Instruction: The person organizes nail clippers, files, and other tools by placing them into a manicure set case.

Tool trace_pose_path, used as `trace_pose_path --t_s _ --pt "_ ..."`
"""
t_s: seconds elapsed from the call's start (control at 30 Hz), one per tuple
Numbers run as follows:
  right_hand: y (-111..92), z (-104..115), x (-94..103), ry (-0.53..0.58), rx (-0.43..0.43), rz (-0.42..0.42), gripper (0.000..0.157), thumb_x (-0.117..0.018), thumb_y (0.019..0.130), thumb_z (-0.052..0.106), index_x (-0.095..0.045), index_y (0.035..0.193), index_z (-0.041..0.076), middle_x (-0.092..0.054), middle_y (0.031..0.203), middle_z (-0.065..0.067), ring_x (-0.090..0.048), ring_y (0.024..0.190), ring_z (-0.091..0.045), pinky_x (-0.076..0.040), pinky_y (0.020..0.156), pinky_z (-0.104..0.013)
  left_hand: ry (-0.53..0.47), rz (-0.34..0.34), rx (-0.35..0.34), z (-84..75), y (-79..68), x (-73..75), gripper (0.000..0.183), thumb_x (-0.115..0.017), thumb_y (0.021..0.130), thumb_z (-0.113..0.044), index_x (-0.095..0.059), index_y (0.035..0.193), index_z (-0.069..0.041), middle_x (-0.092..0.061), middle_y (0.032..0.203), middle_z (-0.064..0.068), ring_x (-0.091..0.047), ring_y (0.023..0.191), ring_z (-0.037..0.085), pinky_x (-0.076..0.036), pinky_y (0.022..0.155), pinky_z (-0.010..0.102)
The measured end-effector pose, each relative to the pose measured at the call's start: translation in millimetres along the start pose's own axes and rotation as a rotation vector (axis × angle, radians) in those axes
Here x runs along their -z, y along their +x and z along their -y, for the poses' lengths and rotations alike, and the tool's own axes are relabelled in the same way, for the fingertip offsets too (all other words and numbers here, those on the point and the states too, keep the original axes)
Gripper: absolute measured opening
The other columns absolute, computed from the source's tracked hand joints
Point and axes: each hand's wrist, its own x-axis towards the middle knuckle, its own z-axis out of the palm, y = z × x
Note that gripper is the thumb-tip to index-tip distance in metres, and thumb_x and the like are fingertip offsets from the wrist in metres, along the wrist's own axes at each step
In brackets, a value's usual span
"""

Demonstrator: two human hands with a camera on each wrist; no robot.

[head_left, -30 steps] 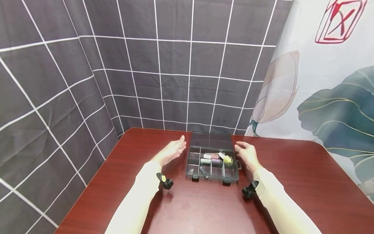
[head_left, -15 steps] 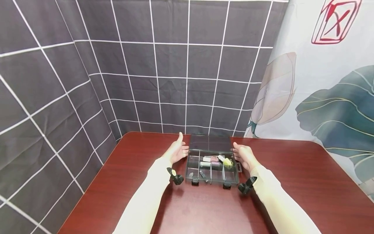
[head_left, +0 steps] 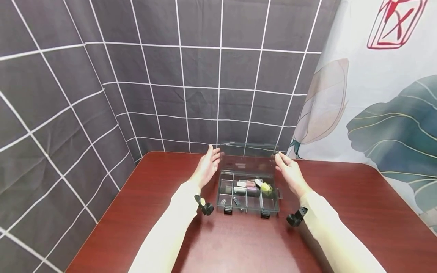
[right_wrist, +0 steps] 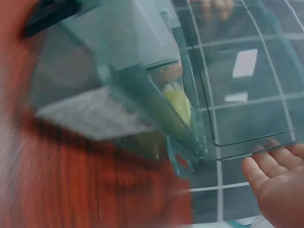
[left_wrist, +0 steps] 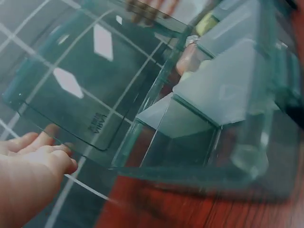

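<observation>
A clear dark-tinted plastic compartment box (head_left: 253, 204) sits on the table, its hinged lid (head_left: 247, 159) tilted up at the back. My left hand (head_left: 206, 167) is at the lid's left edge; in the left wrist view its fingertips (left_wrist: 61, 149) touch or nearly touch that edge. At the opposite edge is my right hand (head_left: 291, 175), some fingertips (right_wrist: 270, 164) seen through the lid behind its rim. Inside the box lie a pinkish white-capped bottle (head_left: 250, 184), a purple-ended tube (head_left: 252, 189), a yellow item (head_left: 266, 187) and a small dark piece (head_left: 237, 201).
Two black latches (head_left: 228, 209) are on the box's front edge, and a loop handle (head_left: 280, 194) is on its right side. The reddish-brown table (head_left: 327, 201) backs onto a grey grid-patterned cloth (head_left: 198, 102), with a floral cloth at the right.
The lid has swung up from lying back on the table to a steep tilt. Both hands have risen with its edges, after closing in on the box from the sides.
</observation>
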Motion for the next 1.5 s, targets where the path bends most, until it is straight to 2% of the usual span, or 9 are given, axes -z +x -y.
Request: trace_pose_path --t_s 0.17,0.33,0.57,0.7,0.87,1.03,1.17,1.27,1.5 --pt "-18.8 6.3 7.5 -0.176 0.139 -0.014 0.058 -0.034 0.101 0.036 -0.031 0.142 -0.006 -0.042 0.134 -0.027 -0.049 0.115 -0.040 -0.036 0.098 -0.043 0.238 -0.006 -0.064 -11.1 -18.4 -5.4 0.066 -0.035 0.098 -0.048 -0.035 0.141 0.001 -0.039 0.141 0.021 -0.027 0.134 0.036 -0.015 0.107 0.054" --pt "-35.3 6.2 10.8 -0.238 0.225 0.003 0.048 -0.037 0.102 0.030 -0.038 0.141 0.002 -0.047 0.132 -0.024 -0.053 0.114 -0.035 -0.043 0.093 -0.030 0.342 -0.012 -0.084 -11.7 -37.2 -4.8 0.060 -0.044 0.096 -0.044 -0.041 0.140 -0.003 -0.037 0.143 0.016 -0.031 0.132 0.033 -0.020 0.106 0.054" --pt "-60.2 4.8 12.1 -0.426 0.227 0.074 0.049 -0.041 0.100 0.034 -0.038 0.144 0.013 -0.042 0.141 -0.008 -0.038 0.128 -0.026 -0.032 0.100 -0.048 0.518 0.017 -0.107 -2.3 -66.7 -9.1 0.055 -0.041 0.099 -0.037 -0.036 0.143 -0.004 -0.033 0.147 0.008 -0.029 0.134 0.022 -0.026 0.106 0.044" --pt "-74.0 -2.4 12.3 -0.524 0.274 0.082 0.048 -0.044 0.099 0.035 -0.041 0.143 0.016 -0.049 0.136 -0.008 -0.047 0.120 -0.025 -0.039 0.094 -0.047 0.516 0.021 -0.089 5.9 -79.7 -12.5 0.055 -0.038 0.101 -0.035 -0.032 0.144 -0.001 -0.029 0.148 0.012 -0.030 0.133 0.028 -0.029 0.103 0.048" --pt "-86.1 -11.5 9.4 -0.627 0.380 0.061 0.042 -0.053 0.096 0.031 -0.052 0.135 0.015 -0.056 0.128 -0.007 -0.053 0.114 -0.023 -0.043 0.091 -0.028 0.680 0.021 -0.134 16.1 -89.3 -13.4 0.052 -0.046 0.099 -0.022 -0.033 0.142 0.003 -0.031 0.146 0.016 -0.029 0.133 0.027 -0.027 0.106 0.043" --pt "-90.4 -19.2 6.5 -0.669 0.557 0.071 0.039 -0.067 0.086 0.015 -0.062 0.123 0.007 -0.058 0.125 -0.012 -0.052 0.117 -0.030 -0.027 0.094 -0.005 0.937 0.087 -0.234 24.4 -97.2 -12.2 0.053 -0.051 0.096 -0.015 -0.033 0.141 0.006 -0.029 0.145 0.021 -0.032 0.131 0.026 -0.026 0.106 0.039" --pt "-91.5 -24.4 5.7 -0.717 0.652 0.088 0.042 -0.073 0.079 0.009 -0.063 0.119 0.003 -0.060 0.121 -0.016 -0.052 0.115 -0.034 -0.042 0.092 -0.025 1.079 0.168 -0.263 28.2 -100.5 -11.6 0.053 -0.052 0.095 -0.015 -0.034 0.142 0.003 -0.028 0.147 0.020 -0.030 0.133 0.028 -0.025 0.106 0.043" --pt "-92.8 -28.0 3.3 -0.750 0.687 0.128 0.045 -0.074 0.077 0.008 -0.062 0.120 0.002 -0.058 0.122 -0.019 -0.051 0.116 -0.035 -0.045 0.085 -0.043 1.160 0.233 -0.261 33.8 -102.0 -9.1 0.054 -0.054 0.094 -0.015 -0.036 0.141 0.004 -0.028 0.147 0.020 -0.023 0.135 0.036 -0.021 0.107 0.050" --pt "-94.0 -30.7 0.3 -0.773 0.733 0.220 0.043 -0.074 0.075 0.000 -0.065 0.116 0.001 -0.061 0.119 -0.016 -0.052 0.114 -0.037 -0.044 0.086 -0.050 1.294 0.336 -0.322 38.4 -106.1 -9.4 0.045 -0.054 0.093 -0.012 -0.046 0.133 0.007 -0.034 0.144 0.022 -0.015 0.134 0.046 -0.016 0.105 0.059"
